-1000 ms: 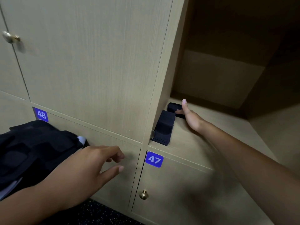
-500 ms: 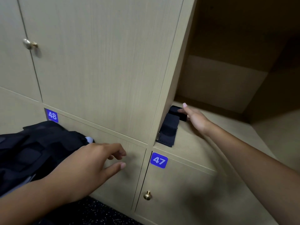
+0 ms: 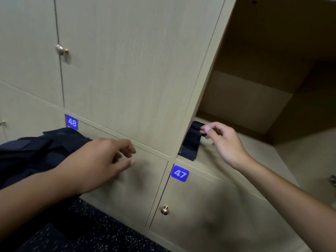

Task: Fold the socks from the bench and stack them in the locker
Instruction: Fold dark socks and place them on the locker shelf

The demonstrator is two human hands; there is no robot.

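Open light-wood locker compartment, door swung out of view to the right; floor of compartment bare wood; interior shadowed toward the back

Dark navy folded socks lying on the compartment floor, tight against the left wall, front edge at the lip of the opening; rear end lifted slightly where gripped; count of socks in the stack not readable

Right hand inside the opening, thumb and forefinger pinching the rear end of the folded socks, other fingers curled loosely; forearm entering from lower right

Left hand outside the locker, hovering in front of the closed lower door left of the opening; fingers loosely curled, grasping nothing; contact with the door surface not determinable

Heap of dark navy fabric at left, behind the left forearm, pieces overlapping; support beneath it hidden

Blue label "48" just above the heap; blue label "47" directly below the opening; round brass knob on the door under "47"; second brass knob on the upper left door; dark speckled floor at bottom
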